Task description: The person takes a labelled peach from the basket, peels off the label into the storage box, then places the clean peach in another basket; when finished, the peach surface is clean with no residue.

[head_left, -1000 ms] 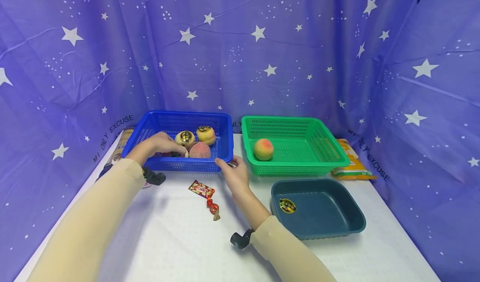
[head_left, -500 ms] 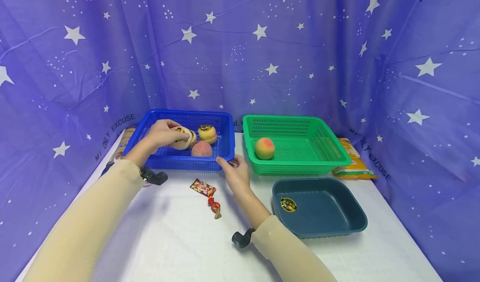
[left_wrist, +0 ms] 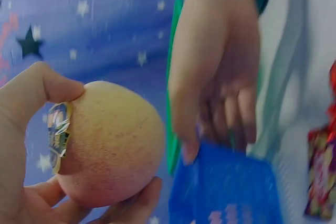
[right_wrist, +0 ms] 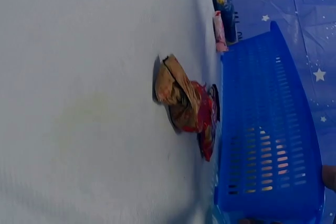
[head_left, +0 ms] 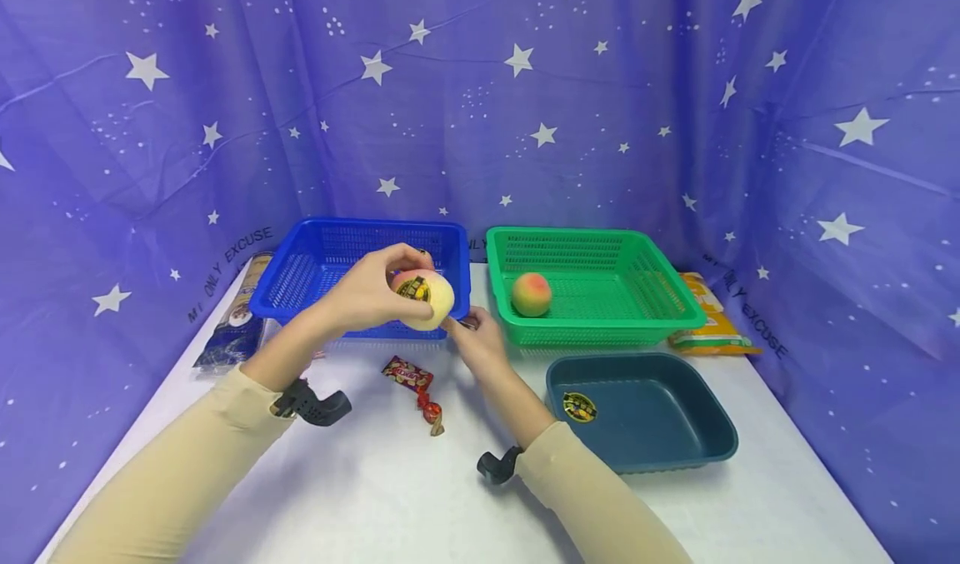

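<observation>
My left hand (head_left: 371, 289) holds a pale yellow-pink peach (left_wrist: 115, 145) between thumb and fingers, raised over the front right of the blue basket (head_left: 345, 239). A black-and-gold sticker shows on the peach's side. My right hand (head_left: 482, 343) grips the front right corner of that basket, thumb on the rim and fingers curled below. The left hand mostly hides the other peaches in the basket; pinkish patches show through its slots in the right wrist view. Another peach (head_left: 531, 295) lies at the left of the green basket (head_left: 570, 331).
A dark teal tub (head_left: 652, 418) with a round sticker inside stands front right. A small red nut-bar packet (head_left: 407, 374) and a red wrapped candy (head_left: 431, 411) lie on the white table. An orange bag (head_left: 712, 331) sits far right, a dark blue bag (head_left: 236, 326) far left.
My left hand has lifted a stickered peach from the blue basket and carried it right and toward me. The right hand keeps its grip on the basket corner.
</observation>
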`<state>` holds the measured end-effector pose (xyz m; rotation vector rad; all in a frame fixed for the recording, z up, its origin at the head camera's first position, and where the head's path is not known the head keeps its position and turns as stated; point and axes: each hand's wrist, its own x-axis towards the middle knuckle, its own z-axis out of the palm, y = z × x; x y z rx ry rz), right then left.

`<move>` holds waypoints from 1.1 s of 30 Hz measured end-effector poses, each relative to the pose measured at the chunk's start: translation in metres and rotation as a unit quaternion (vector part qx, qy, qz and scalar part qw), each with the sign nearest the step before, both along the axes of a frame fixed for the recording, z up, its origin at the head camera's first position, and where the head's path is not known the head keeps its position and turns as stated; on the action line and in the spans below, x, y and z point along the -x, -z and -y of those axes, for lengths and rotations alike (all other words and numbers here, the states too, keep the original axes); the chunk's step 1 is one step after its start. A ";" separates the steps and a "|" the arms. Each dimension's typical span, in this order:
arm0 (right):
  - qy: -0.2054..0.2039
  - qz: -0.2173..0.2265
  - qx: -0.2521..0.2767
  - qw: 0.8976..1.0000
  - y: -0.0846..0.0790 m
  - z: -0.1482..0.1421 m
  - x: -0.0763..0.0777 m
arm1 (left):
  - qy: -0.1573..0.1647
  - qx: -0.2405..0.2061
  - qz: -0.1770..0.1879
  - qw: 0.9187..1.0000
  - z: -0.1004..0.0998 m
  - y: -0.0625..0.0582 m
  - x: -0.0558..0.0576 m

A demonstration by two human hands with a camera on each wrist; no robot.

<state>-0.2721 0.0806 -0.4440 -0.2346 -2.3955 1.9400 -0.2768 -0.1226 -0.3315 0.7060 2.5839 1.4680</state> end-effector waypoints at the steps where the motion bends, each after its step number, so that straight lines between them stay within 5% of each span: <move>1: -0.008 -0.002 0.001 1.000 0.000 -0.002 0.001 | 0.010 0.006 -0.002 1.000 -0.003 0.003 -0.007; 9: -0.043 -0.015 0.010 0.999 0.000 -0.007 -0.001 | 0.076 0.071 -0.008 0.995 -0.020 0.044 -0.055; 16: -0.036 -0.014 0.010 0.999 -0.002 -0.004 -0.001 | 0.089 0.111 -0.016 0.990 -0.033 0.074 -0.085; 23: -0.028 -0.011 -0.002 1.000 -0.003 -0.004 -0.002 | 0.093 0.136 -0.028 0.986 -0.045 0.091 -0.101; 33: -0.030 0.005 -0.003 1.000 -0.002 -0.006 -0.002 | 0.099 0.112 -0.034 0.988 -0.043 0.103 -0.107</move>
